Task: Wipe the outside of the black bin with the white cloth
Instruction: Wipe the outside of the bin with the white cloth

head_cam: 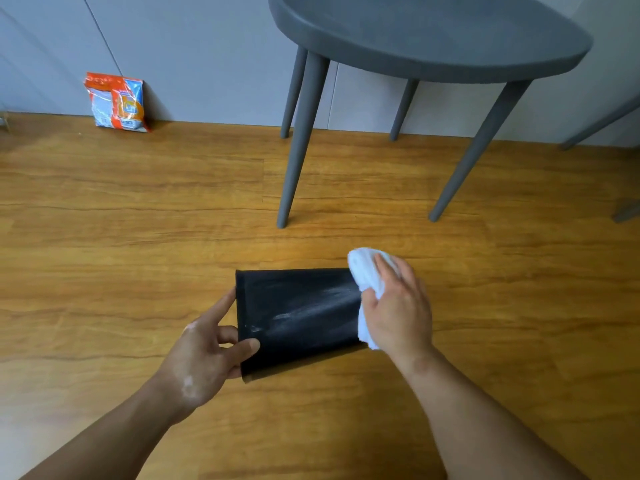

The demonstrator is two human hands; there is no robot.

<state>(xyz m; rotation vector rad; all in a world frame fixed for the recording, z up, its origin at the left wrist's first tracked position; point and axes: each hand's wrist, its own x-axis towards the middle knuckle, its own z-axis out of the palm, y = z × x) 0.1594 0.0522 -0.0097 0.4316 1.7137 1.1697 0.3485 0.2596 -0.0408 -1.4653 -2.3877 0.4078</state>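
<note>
Wood-look floor (pixel 138 237) down here, grey wall behind, a grey table (pixel 429 39) standing just past where I'm working and an orange-and-blue bag (pixel 117 102) leaning on the wall off to the left. So the black bin (pixel 298 317) is lying on its side on the floor right in front of me, rim end to my left.

My left hand (pixel 204 355) has that rim end: thumb on the top face, index finger stretched along the edge, the others curled out of sight. My right hand (pixel 398 306) is pressing the bunched white cloth (pixel 363 268) flat against the other end, fingers loosely spread over it.

Handling-wise it looks like thin stiff plastic, so probably light and keen to skid on this floor. I'd say the rim is the place to hold it, since that's the stiffest bit. Pale streaks show on the top face.

Can't see the underside or the far side, and the cloth hides the base end completely, so no idea how clean those are.
</note>
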